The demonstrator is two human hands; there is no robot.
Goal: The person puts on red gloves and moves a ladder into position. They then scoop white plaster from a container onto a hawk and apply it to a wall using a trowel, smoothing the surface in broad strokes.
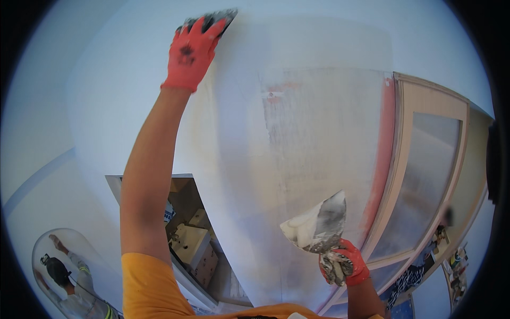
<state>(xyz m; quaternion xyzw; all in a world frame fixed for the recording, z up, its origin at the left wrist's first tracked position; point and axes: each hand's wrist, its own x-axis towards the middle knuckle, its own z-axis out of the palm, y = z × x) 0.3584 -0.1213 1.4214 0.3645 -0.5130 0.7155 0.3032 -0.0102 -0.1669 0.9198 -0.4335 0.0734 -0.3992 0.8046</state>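
Observation:
My left hand [190, 61], in a red glove, reaches high up and grips a broad, smeared filling knife [227, 20]. Its blade lies at or very near the pale wall [319, 138]; whether it touches I cannot tell. Lower right, my right hand [360, 268], also gloved in red, is closed round the caked handle of a wide putty knife [332, 215]. White filler [302, 228] coats much of that blade, which points up and is tilted left. Patches of greyish, streaky filler and a reddish strip [383, 143] mark the wall between and beside the hands.
On the right stands a wood-framed door [430, 106] with frosted panes. At lower left, a doorway shows a washbasin [188, 242]. A person [69, 287] with a raised arm appears inside an arched shape at far left. Patterned trousers [408, 279] show beyond the door.

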